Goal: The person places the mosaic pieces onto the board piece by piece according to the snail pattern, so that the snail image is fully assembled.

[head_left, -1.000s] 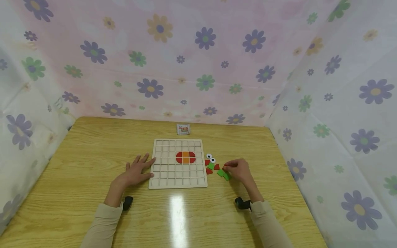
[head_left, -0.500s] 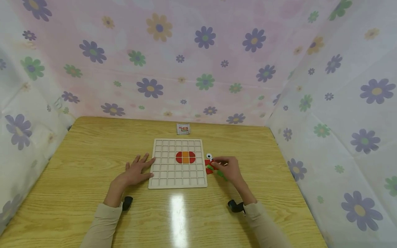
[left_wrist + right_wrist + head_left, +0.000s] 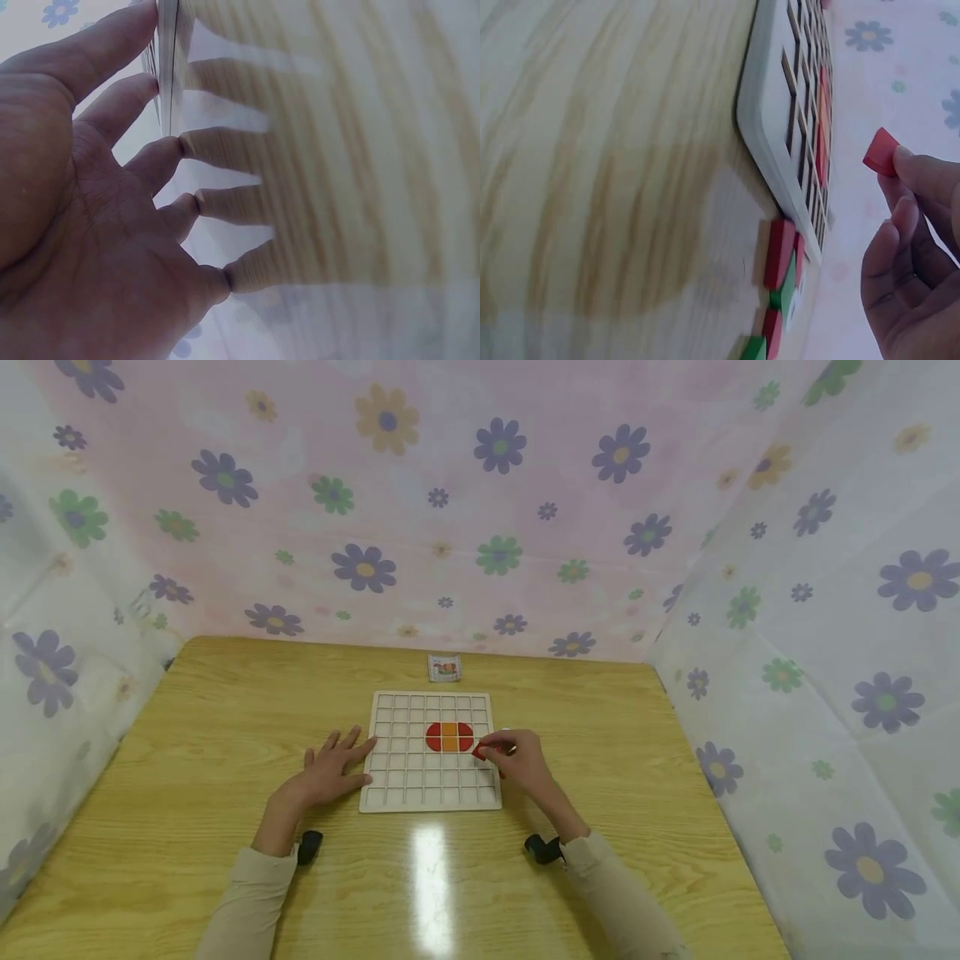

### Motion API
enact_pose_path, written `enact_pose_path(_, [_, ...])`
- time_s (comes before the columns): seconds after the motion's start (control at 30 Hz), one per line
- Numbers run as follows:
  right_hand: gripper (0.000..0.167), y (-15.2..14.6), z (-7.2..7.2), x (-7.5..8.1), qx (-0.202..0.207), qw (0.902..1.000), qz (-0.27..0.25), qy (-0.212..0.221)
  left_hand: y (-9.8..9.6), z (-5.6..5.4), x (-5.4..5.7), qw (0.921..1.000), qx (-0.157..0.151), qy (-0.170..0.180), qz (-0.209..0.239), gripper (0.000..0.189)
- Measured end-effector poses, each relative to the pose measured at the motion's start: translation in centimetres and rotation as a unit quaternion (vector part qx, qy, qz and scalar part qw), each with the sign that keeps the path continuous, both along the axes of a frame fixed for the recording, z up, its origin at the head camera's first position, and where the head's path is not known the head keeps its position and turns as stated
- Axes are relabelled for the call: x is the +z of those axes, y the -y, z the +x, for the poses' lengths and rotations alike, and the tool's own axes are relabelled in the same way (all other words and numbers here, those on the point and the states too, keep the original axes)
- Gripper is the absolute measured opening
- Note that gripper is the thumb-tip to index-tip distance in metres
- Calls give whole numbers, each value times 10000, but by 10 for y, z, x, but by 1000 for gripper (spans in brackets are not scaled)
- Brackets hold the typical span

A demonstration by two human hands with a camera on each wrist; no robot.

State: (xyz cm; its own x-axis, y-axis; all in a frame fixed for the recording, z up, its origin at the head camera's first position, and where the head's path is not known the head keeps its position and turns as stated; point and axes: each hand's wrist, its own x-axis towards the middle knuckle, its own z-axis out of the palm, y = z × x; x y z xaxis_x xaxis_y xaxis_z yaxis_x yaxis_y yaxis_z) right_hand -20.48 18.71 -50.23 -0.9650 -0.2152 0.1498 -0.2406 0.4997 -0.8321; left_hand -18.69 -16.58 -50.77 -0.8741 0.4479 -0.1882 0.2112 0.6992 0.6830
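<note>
A pale wooden grid board (image 3: 405, 783) lies on the table, with red and orange pieces (image 3: 449, 737) set in its cells as a rounded shape. My left hand (image 3: 324, 777) is spread flat on the table, its thumb and a fingertip against the board's left edge. My right hand (image 3: 522, 766) pinches a red quarter-round piece (image 3: 883, 151) between thumb and forefinger, held over the board's right side. Loose red pieces (image 3: 779, 253) and green pieces (image 3: 783, 289) lie by the board's edge in the right wrist view; in the head view my right hand mostly hides them.
A small picture card (image 3: 445, 668) lies behind the board on the wooden table (image 3: 247, 710). Flower-printed cloth (image 3: 420, 527) hangs behind the table and along both sides. A black wrist camera (image 3: 542, 849) juts from the right sleeve.
My right hand has carried the red piece leftward from the loose pieces to over the board's right part. My left hand has stayed at the board's left edge.
</note>
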Motion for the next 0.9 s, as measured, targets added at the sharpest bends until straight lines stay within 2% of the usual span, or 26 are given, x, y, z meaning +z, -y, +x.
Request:
enact_pose_path(0.3, [5, 12, -2, -8, 124, 9984, 309, 450, -1, 0, 0, 10000, -10, 34, -20, 68])
enact_pose_path(0.6, [5, 18, -6, -13, 119, 9961, 538, 696, -1, -1, 0, 10000, 13, 27, -28, 68])
enact_pose_path(0.73, [6, 21, -7, -12, 128, 9951, 731, 651, 0, -2, -2, 10000, 12, 11, -20, 68])
enact_pose_path(0.9, [5, 24, -9, -11, 141, 9945, 706, 763, -1, -2, -3, 10000, 12, -16, 1, 68])
